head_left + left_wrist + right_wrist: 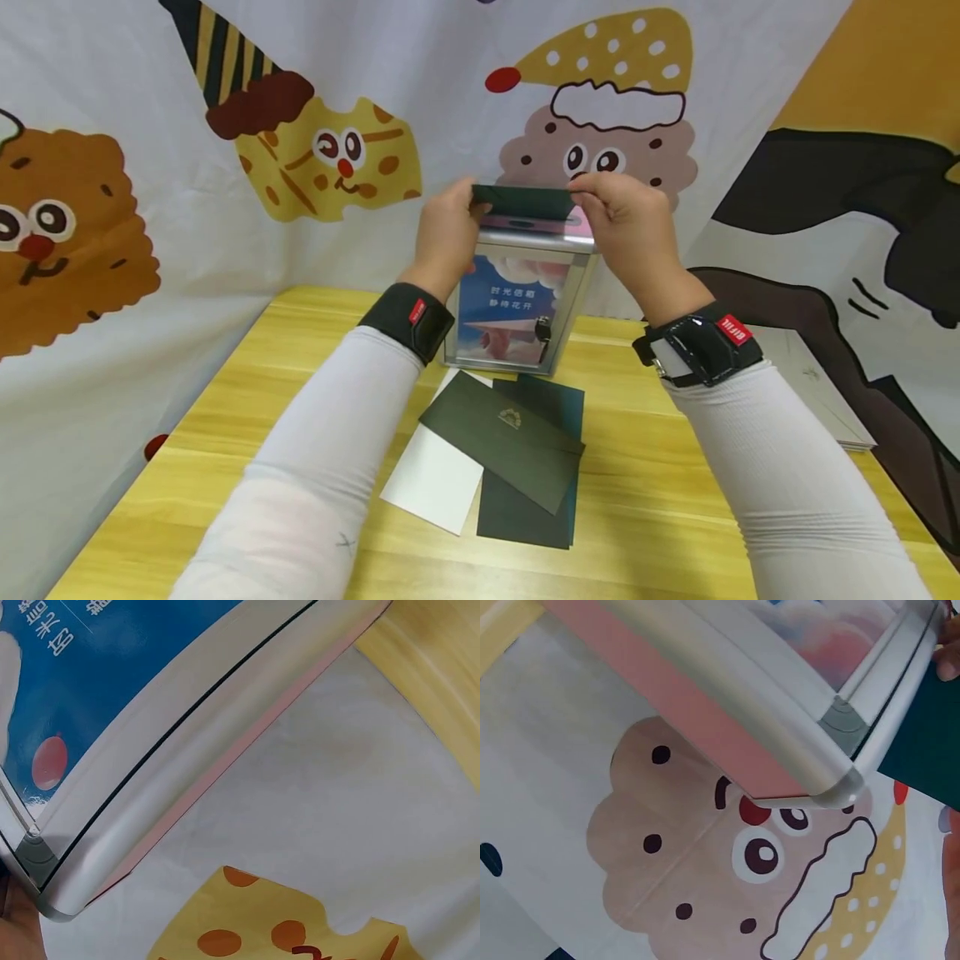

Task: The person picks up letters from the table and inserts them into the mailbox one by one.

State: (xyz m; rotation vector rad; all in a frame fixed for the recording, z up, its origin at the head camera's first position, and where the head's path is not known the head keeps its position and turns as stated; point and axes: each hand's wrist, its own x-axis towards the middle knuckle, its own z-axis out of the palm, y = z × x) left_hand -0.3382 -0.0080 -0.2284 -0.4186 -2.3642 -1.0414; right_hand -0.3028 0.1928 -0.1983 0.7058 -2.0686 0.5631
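Observation:
Both hands hold a dark green envelope point(521, 202) by its two ends, over the slotted top of a metal-framed mailbox point(517, 308). My left hand point(446, 237) pinches its left end, and my right hand point(633, 233) pinches the right end between thumb and fingers. Whether its lower edge is inside the slot cannot be told. In the right wrist view the green envelope point(928, 742) stands beside the box corner, with fingertips point(949, 660) at the frame's edge. The left wrist view shows mostly the box's side, with a sliver of hand point(19, 926) at lower left.
In front of the box, a dark green envelope with a gold emblem point(510, 437) lies across other dark envelopes point(525, 517) and a white one point(435, 479). A pale stack point(813, 387) lies at right on the wooden table point(262, 400). A printed cloth point(217, 225) hangs behind.

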